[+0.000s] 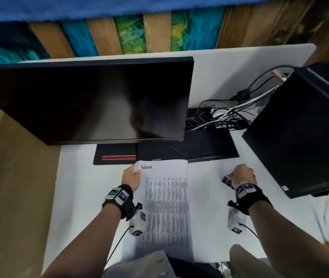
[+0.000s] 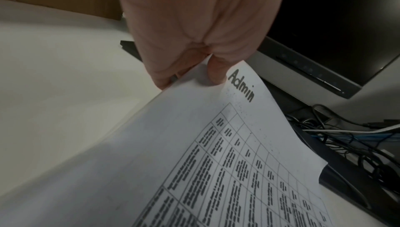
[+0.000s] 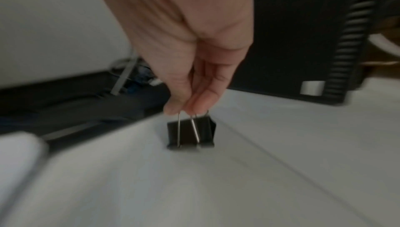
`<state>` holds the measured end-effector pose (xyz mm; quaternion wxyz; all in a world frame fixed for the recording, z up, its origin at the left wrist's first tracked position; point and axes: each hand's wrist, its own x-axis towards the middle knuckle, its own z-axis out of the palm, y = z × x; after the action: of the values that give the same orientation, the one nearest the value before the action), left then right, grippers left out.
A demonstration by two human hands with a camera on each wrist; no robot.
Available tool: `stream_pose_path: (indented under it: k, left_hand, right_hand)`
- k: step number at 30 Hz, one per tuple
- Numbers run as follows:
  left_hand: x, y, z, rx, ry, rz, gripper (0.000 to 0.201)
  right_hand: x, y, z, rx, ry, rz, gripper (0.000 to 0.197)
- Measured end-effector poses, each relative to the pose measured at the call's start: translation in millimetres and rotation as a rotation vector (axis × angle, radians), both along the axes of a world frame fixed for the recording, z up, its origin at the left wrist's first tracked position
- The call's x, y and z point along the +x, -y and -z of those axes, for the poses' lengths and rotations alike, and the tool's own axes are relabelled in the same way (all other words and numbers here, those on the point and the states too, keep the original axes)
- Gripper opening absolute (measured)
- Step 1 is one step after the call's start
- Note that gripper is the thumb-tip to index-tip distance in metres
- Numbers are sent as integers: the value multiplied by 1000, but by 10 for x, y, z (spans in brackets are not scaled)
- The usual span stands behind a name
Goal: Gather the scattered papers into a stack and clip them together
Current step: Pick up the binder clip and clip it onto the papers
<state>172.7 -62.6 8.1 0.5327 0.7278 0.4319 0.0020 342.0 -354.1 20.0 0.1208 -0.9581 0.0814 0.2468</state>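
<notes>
Left hand [image 1: 132, 177] pinches the far-left corner of the papers [image 1: 166, 205], thumb [image 2: 215, 72] on top beside "Admin"; the stack lies lengthwise on the white desk [image 1: 79, 187], its far edge touching the monitor base [image 1: 117, 156]; right hand [image 1: 241, 175] is well to the right, fingertips [image 3: 202, 103] pinching the wire handles of a black clip [image 3: 191, 132], which hangs just over the desk; tower [image 1: 300, 137] on the right.

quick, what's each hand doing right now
Left hand: pinching the top left corner of the paper stack.
Right hand: fingers pinching the wire handles of the black binder clip.
</notes>
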Motion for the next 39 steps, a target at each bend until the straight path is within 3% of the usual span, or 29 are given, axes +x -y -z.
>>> stream_pose_path:
  k: [9, 13, 14, 15, 17, 19, 21, 26, 32, 36, 39]
  left_hand:
    - [3, -177, -79, -47, 13, 38, 17]
    - [-32, -129, -150, -32, 40, 92, 22]
    - [-47, -119, -167, -32, 54, 102, 25]
    - [-64, -111, -193, -32, 68, 110, 26]
    - [-97, -109, -254, -36, 105, 116, 26]
    - [-128, -113, -324, -39, 140, 118, 24]
    - [-164, -117, -376, -26, 165, 131, 24]
    - [-306, -122, -447, -33, 196, 140, 23]
    - [-352, -108, -554, -22, 186, 225, 19]
    - [-279, -91, -530, 113, 134, 236, 10]
    - [-227, -24, -577, 231, 144, 240, 20]
  right_hand:
    - [-168, -700, -28, 108, -84, -159, 40]
    - [-216, -840, -67, 173, -195, -211, 27]
    - [-219, -862, -78, 195, -196, -202, 32]
    - [-227, -890, -104, 230, -179, -196, 35]
    - [-258, -959, -181, 357, -110, -176, 21]
    - [-301, -1047, -267, 463, -34, -196, 37]
    - [-364, -1154, -340, 489, 43, -310, 42]
    - [-593, -1286, -488, 631, 230, -579, 32]
    - [-733, -1392, -715, 671, 326, -693, 30]
    - [-731, -1522, -797, 701, 321, -746, 36]
    - [-725, -1579, -817, 709, 282, -802, 30]
